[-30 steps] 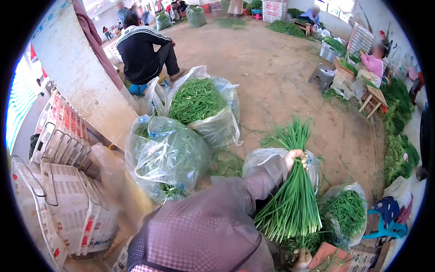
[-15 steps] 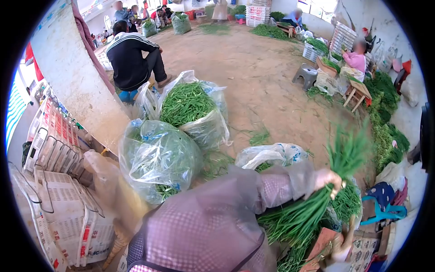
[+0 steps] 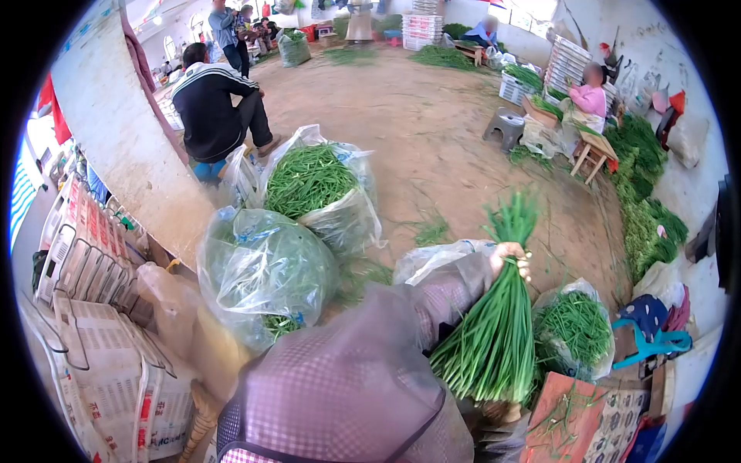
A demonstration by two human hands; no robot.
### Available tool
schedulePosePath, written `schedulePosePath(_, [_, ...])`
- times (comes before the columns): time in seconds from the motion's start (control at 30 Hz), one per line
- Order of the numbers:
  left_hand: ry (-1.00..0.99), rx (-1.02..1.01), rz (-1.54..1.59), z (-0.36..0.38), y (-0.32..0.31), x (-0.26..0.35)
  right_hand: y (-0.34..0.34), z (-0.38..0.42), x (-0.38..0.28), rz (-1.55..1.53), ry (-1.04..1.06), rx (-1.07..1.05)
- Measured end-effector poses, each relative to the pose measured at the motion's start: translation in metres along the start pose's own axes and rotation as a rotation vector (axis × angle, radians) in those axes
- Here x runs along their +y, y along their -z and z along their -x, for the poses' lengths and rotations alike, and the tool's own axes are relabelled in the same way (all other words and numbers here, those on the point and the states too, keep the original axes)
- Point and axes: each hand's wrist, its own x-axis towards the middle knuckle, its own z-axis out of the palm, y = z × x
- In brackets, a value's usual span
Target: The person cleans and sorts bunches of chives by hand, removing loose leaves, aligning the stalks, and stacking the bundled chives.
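Note:
My left hand (image 3: 509,259) is closed around a bunch of long, thin green vegetable stalks (image 3: 494,339). Their short ends poke up above the fist, while the longer ends fan out below it. Low in the view, partly behind the bunch's lower ends, is my right hand (image 3: 503,412); its fingers are hidden. A red board (image 3: 557,420) with loose green scraps lies to the right of that hand. Beyond the board, more green stalks (image 3: 573,326) fill an open plastic bag (image 3: 601,361).
Two large plastic bags of greens (image 3: 266,270) (image 3: 340,224) stand left of centre. White crates (image 3: 123,378) are stacked at lower left. A seated person (image 3: 212,108) is beyond the pillar (image 3: 147,147). At right are a turquoise chair (image 3: 656,351), a grey stool (image 3: 505,127) and heaped greens (image 3: 644,193).
My left hand has moved left with the bunch, which now hangs more upright and spread. My right hand has shifted left from the red board to below the bunch.

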Motion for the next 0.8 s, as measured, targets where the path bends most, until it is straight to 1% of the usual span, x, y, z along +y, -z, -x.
schedulePosePath(0.03, [-0.114, -0.036, 0.003, 0.005, 0.014, 0.0, -0.001, 0.003, 0.003, -0.016, 0.0, -0.019])
schedulePosePath(0.07, [-0.305, -0.063, -0.099, 0.007, 0.032, -0.002, -0.004, 0.003, 0.006, -0.024, -0.006, -0.022])
schedulePosePath(0.1, [-0.177, 0.138, -0.082, 0.007, 0.039, 0.007, -0.008, 0.002, 0.007, -0.018, -0.001, -0.026])
schedulePosePath(0.13, [-0.195, 0.103, -0.068, 0.009, 0.055, 0.01, -0.03, 0.0, -0.007, -0.01, -0.104, 0.13])
schedulePosePath(0.17, [-0.213, 0.069, -0.054, 0.009, 0.072, 0.012, -0.011, 0.001, 0.01, -0.011, -0.101, 0.137])
schedulePosePath(0.2, [-0.133, 0.301, -0.003, 0.012, 0.064, 0.016, 0.02, 0.001, 0.038, 0.245, 0.0, 0.167])
schedulePosePath(0.23, [-0.17, 0.41, -0.061, 0.015, 0.058, 0.015, 0.025, 0.004, 0.042, 0.367, 0.056, 0.186])
schedulePosePath(0.3, [-0.214, 0.518, -0.063, 0.018, 0.057, 0.015, 0.03, 0.008, 0.046, 0.62, 0.16, 0.246])
schedulePosePath(0.37, [-0.199, 0.538, -0.001, 0.023, 0.05, 0.019, 0.033, 0.018, 0.036, 0.239, 0.033, 0.442])
schedulePosePath(0.43, [-0.276, 0.518, -0.071, 0.027, 0.062, 0.023, 0.071, 0.034, 0.057, 0.302, 0.171, 0.626])
schedulePosePath(0.47, [-0.258, 0.539, -0.075, 0.03, 0.057, 0.025, 0.092, 0.042, 0.068, 0.34, 0.235, 0.72])
schedulePosePath(0.5, [-0.222, 0.438, -0.044, 0.031, 0.063, 0.029, 0.053, 0.055, 0.024, 0.103, 0.058, 0.698])
schedulePosePath(0.53, [-0.213, 0.368, -0.027, 0.032, 0.073, 0.032, 0.053, 0.062, 0.019, 0.101, 0.06, 0.703])
schedulePosePath(0.57, [-0.204, 0.3, -0.01, 0.033, 0.079, 0.034, 0.057, 0.072, 0.019, 0.107, 0.024, 0.77])
schedulePosePath(0.6, [-0.198, 0.301, -0.008, 0.034, 0.076, 0.032, 0.064, 0.084, 0.022, 0.112, -0.013, 0.838])
schedulePosePath(0.63, [-0.226, 0.388, -0.029, 0.034, 0.068, 0.031, 0.085, 0.094, 0.035, 0.11, -0.012, 0.843])
schedulePosePath(0.67, [-0.254, 0.474, -0.05, 0.036, 0.063, 0.03, 0.125, 0.106, 0.061, 0.232, -0.039, 0.797])
schedulePosePath(0.7, [-0.249, 0.472, -0.049, 0.037, 0.063, 0.03, 0.143, 0.113, 0.067, 0.354, -0.067, 0.747])
schedulePosePath(0.73, [-0.266, 0.491, -0.066, 0.038, 0.062, 0.031, 0.162, 0.128, 0.066, 0.74, -0.463, 0.737])
schedulePosePath(0.77, [-0.284, 0.512, -0.083, 0.039, 0.067, 0.031, 0.155, 0.132, 0.059, 0.737, -0.462, 0.739])
schedulePosePath(0.8, [-0.301, 0.551, -0.118, 0.038, 0.081, 0.035, 0.147, 0.135, 0.054, 1.003, -0.489, 0.705])
